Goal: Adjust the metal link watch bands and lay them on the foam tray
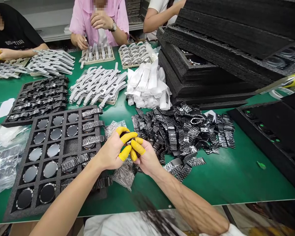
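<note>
Both my hands meet over the table, with yellow covers on several fingertips. My left hand [114,149] is closed around a dark round watch [123,134], mostly hidden by the fingers. The fingers of my right hand [145,155] pinch at the watch's near edge; any small part between them is hidden. Under the hands lie clear bags of small metal pins [124,175]. To the left, a black foam tray [68,146] holds round watch heads, some with black metal link bands. A heap of loose black link bands [172,129] lies just right of my hands.
White-strapped watches [98,83] lie stacked farther back, beside white wrapped bundles [147,82]. Another tray of black watches [39,98] stands at back left. Black foam trays [199,72] pile high at right, with another foam tray [267,131] nearer. Co-workers sit across the table.
</note>
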### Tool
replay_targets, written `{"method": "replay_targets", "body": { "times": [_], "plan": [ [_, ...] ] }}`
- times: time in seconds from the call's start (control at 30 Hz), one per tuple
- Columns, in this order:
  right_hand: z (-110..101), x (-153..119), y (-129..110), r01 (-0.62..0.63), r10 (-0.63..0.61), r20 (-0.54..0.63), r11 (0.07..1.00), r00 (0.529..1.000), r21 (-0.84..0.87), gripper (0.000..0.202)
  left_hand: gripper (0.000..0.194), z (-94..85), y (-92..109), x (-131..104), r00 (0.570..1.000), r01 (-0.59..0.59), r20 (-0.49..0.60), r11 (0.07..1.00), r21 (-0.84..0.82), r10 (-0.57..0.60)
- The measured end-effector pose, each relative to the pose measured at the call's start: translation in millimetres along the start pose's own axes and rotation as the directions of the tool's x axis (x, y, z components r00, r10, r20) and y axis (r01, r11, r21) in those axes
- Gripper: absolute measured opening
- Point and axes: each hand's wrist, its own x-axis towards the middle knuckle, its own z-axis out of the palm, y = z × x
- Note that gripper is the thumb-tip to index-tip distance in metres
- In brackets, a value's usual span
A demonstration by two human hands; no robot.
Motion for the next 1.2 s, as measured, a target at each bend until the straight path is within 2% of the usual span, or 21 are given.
{"method": "replay_targets", "body": {
  "times": [0.1, 0.17, 0.23, 0.33, 0.37, 0.4, 0.43, 0.47, 0.53, 0.57, 0.6, 0.63, 0.67, 0.73, 0.8, 0.83, 0.9, 0.97, 1.0, 1.07, 1.2],
  "plan": [
    [-3, 0, -4, -0.006, 0.005, 0.029, 0.999, 1.000, 0.031, 0.048, 0.029, 0.7, -1, -1, 0.991, 0.062, -0.120, 0.994, 0.087, -0.051],
    [-6, -3, -7, -0.019, 0.020, 0.125, 1.000, 0.992, -0.009, 0.050, 0.012, -1.0, -3, 2, 0.946, 0.143, -0.298, 0.989, 0.039, -0.125],
    [-8, -7, -8, -0.066, 0.098, 0.255, 0.989, 0.962, -0.130, 0.051, 0.014, -4.9, -5, 6, 0.820, 0.216, -0.505, 0.963, -0.163, -0.269],
    [-11, -9, -7, -0.174, 0.296, 0.338, 0.922, 0.894, -0.347, 0.038, 0.029, -12.6, -10, 11, 0.562, 0.190, -0.656, 0.851, -0.490, -0.503],
    [-13, -8, -6, -0.195, 0.330, 0.317, 0.900, 0.889, -0.391, 0.036, 0.032, -14.5, -11, 11, 0.516, 0.167, -0.672, 0.832, -0.529, -0.531],
    [-14, -7, -6, -0.202, 0.335, 0.279, 0.888, 0.900, -0.412, 0.035, 0.034, -15.6, -11, 11, 0.504, 0.156, -0.682, 0.832, -0.532, -0.530],
    [-15, -4, -7, -0.193, 0.306, 0.228, 0.890, 0.924, -0.412, 0.036, 0.035, -15.6, -11, 10, 0.527, 0.155, -0.682, 0.846, -0.510, -0.507],
    [-16, -2, -8, -0.163, 0.243, 0.166, 0.907, 0.956, -0.389, 0.038, 0.034, -14.4, -10, 9, 0.584, 0.156, -0.663, 0.866, -0.476, -0.469],
    [-17, 2, -12, -0.062, 0.079, 0.042, 0.950, 0.996, -0.307, 0.043, 0.030, -8.9, -6, 5, 0.752, 0.154, -0.546, 0.904, -0.398, -0.369],
    [-18, 3, -14, -0.008, 0.007, -0.003, 0.963, 1.000, -0.269, 0.045, 0.027, -5.3, -4, 4, 0.836, 0.169, -0.436, 0.912, -0.373, -0.333],
    [-18, 4, -15, 0.040, -0.047, -0.025, 0.970, 0.999, -0.241, 0.046, 0.026, -1.6, -1, 3, 0.897, 0.203, -0.302, 0.907, -0.368, -0.323],
    [-19, 4, -16, 0.077, -0.085, -0.026, 0.971, 0.996, -0.228, 0.048, 0.025, 1.7, 1, 3, 0.925, 0.261, -0.159, 0.883, -0.391, -0.344],
    [-20, 3, -17, 0.103, -0.108, -0.008, 0.968, 0.994, -0.229, 0.051, 0.026, 4.1, 2, 2, 0.921, 0.341, -0.024, 0.835, -0.432, -0.389],
    [-25, 3, -18, 0.149, -0.141, 0.049, 0.951, 0.989, -0.271, 0.054, 0.028, 5.2, 2, 3, 0.851, 0.494, 0.138, 0.684, -0.537, -0.506],
    [-31, 4, -18, 0.223, -0.196, 0.108, 0.888, 0.975, -0.402, 0.050, 0.031, 1.7, -1, 5, 0.769, 0.542, 0.123, 0.539, -0.645, -0.627],
    [-36, 5, -19, 0.267, -0.217, 0.156, 0.813, 0.964, -0.517, 0.044, 0.034, -1.3, -3, 6, 0.727, 0.532, 0.082, 0.483, -0.696, -0.682],
    [-43, 9, -22, 0.353, -0.184, 0.302, 0.543, 0.935, -0.762, 0.027, 0.040, -7.9, -6, 9, 0.651, 0.472, 0.008, 0.396, -0.788, -0.759],
    [-49, 13, -23, 0.420, -0.033, 0.423, 0.212, 0.906, -0.882, 0.013, 0.047, -13.4, -6, 11, 0.604, 0.411, -0.020, 0.333, -0.849, -0.797],
    [-50, 15, -23, 0.443, 0.048, 0.447, 0.084, 0.893, -0.893, 0.011, 0.050, -15.3, -6, 11, 0.589, 0.395, -0.024, 0.313, -0.864, -0.807],
    [-50, 17, -20, 0.465, 0.149, 0.451, -0.077, 0.880, -0.882, 0.011, 0.052, -17.5, -2, 12, 0.576, 0.384, -0.016, 0.288, -0.877, -0.817],
    [-48, 22, -11, 0.476, 0.183, 0.445, -0.192, 0.877, -0.859, 0.014, 0.043, -18.7, 6, 11, 0.602, 0.402, 0.046, 0.254, -0.880, -0.797]
  ]
}}
